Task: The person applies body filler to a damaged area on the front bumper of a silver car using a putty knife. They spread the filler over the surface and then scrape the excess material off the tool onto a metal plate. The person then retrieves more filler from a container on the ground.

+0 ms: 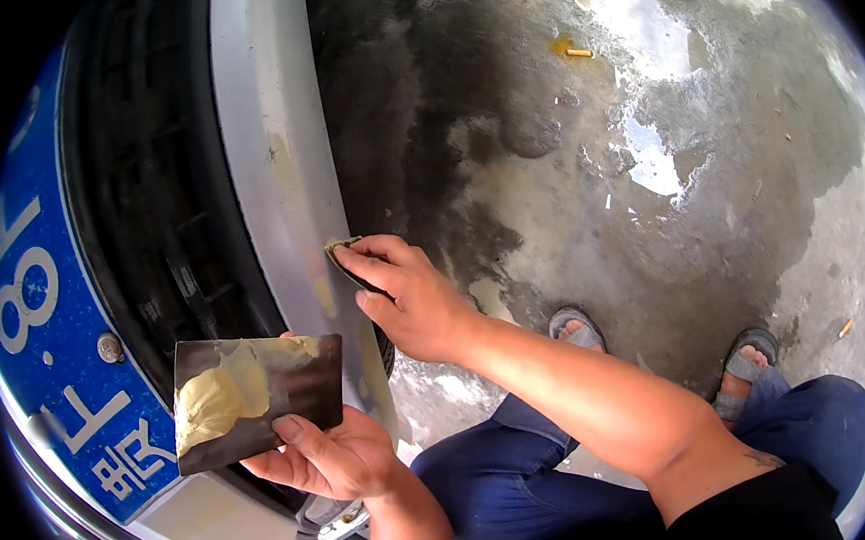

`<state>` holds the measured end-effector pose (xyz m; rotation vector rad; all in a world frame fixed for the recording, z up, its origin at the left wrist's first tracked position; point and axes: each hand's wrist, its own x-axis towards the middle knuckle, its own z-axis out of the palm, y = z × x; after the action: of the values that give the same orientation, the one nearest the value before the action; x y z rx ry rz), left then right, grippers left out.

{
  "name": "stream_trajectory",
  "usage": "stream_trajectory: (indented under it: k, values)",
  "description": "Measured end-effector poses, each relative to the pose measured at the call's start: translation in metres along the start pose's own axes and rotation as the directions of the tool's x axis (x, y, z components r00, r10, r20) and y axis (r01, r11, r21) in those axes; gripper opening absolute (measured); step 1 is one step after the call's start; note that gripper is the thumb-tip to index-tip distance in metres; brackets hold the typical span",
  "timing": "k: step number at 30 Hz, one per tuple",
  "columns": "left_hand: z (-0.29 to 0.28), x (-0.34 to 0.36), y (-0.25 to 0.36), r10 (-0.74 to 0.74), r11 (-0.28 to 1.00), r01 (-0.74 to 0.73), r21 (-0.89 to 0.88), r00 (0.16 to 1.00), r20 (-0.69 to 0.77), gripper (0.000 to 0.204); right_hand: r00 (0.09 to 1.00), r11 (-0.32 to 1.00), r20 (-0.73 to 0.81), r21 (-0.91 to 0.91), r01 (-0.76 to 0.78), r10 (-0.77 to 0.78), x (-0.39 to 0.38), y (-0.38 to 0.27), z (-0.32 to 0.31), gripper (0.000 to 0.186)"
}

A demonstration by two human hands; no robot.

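My left hand (pixel 335 449) grips a dark rectangular board (pixel 299 386) low in the view, thumb on top, with a smear of pale yellow putty (pixel 207 405) across it. My right hand (pixel 401 293) pinches a small dark spreader (pixel 342 254) with putty on its edge, at the outer edge of the silver bumper (pixel 270 88) of a vehicle. Pale yellow patches mark the bumper near the spreader and farther up. My right fingers partly hide the spreader.
A black grille (pixel 143 99) and blue licence plate (pixel 42 263) fill the left side. The wet, stained concrete floor (pixel 705 249) has small litter on it. My sandalled feet (pixel 579 330) and bent knees in dark trousers are at the lower right.
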<state>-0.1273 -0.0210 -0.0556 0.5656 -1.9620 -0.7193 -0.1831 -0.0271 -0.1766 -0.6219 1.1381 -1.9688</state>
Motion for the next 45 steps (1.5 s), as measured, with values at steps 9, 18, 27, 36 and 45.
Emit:
stream_trajectory:
  k: [9, 18, 27, 36, 45]
  values:
    - [0.001, 0.004, 0.002, -0.01, 0.998, 0.009, 0.068, 1.0, 0.015, 0.05, 0.999, 0.993, 0.02, 0.111, -0.05, 0.048, 0.006, 0.008, -0.011, 0.047]
    - [-0.007, 0.002, -0.003, -0.007, 0.995, 0.01, 0.103, 1.0, -0.026, 0.051, 0.999, 0.992, -0.029, 0.125, 0.026, -0.022, -0.012, 0.009, 0.007, 0.045]
    - [0.001, 0.005, 0.003, -0.015, 0.999, 0.014, 0.044, 1.0, 0.028, 0.047, 0.996, 0.983, 0.046, 0.166, -0.077, 0.071, 0.01, -0.006, -0.012, 0.047]
    - [0.014, 0.013, 0.009, -0.018, 0.997, 0.017, 0.077, 1.0, 0.012, 0.052, 0.99, 0.999, 0.138, 0.028, -0.026, 0.022, -0.003, 0.008, -0.02, 0.047]
    - [-0.001, 0.005, 0.003, -0.024, 0.996, 0.028, 0.085, 0.999, -0.04, 0.051, 0.995, 0.979, 0.05, 0.181, -0.099, 0.092, 0.018, 0.018, -0.034, 0.047]
